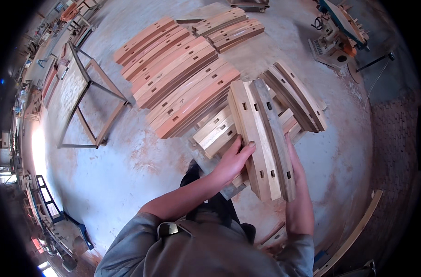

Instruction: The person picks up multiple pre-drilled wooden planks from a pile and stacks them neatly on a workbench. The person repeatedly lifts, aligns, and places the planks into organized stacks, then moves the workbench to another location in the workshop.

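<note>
Fingers (238,142) of the left hand (230,162) grasp the left side of three curved, slotted boards (266,150) held together, while the right hand (293,154), its fingertips hidden from view, clasps their right side above a stack of pale pieces (215,134). From left to right around them stand a metal-framed desk (69,94), rows of reddish slotted boards (187,87) on the floor (127,177), a brownish slotted stack (294,97) and a teal-edged machine (331,44).
</note>
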The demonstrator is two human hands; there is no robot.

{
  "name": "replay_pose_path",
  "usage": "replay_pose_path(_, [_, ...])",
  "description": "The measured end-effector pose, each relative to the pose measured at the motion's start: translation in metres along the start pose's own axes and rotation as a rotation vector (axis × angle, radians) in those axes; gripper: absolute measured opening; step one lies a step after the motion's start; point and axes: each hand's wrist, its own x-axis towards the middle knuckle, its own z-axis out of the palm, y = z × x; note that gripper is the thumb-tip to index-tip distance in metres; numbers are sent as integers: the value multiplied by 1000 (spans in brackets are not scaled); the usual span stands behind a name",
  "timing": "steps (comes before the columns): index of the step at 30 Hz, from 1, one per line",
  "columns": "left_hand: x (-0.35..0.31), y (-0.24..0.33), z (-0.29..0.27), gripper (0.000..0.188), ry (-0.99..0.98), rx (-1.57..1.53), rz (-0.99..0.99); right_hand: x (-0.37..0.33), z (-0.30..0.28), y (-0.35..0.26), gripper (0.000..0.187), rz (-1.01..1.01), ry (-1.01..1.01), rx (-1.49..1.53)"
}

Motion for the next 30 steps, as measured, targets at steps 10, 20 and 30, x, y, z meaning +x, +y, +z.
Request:
replay_pose_path(10, [-32, -8, -30, 61, 171, 88, -109, -12, 1, 1, 56, -259, -22, 98])
replay_pose_path(20, [-116, 20, -264, 55, 652, -191, -84, -183, 34, -7, 75, -931, -210, 427])
replay_pose_path(30, [-27, 111, -388, 63, 212, -43, -45, -32, 323, 113, 60, -290, -226, 128])
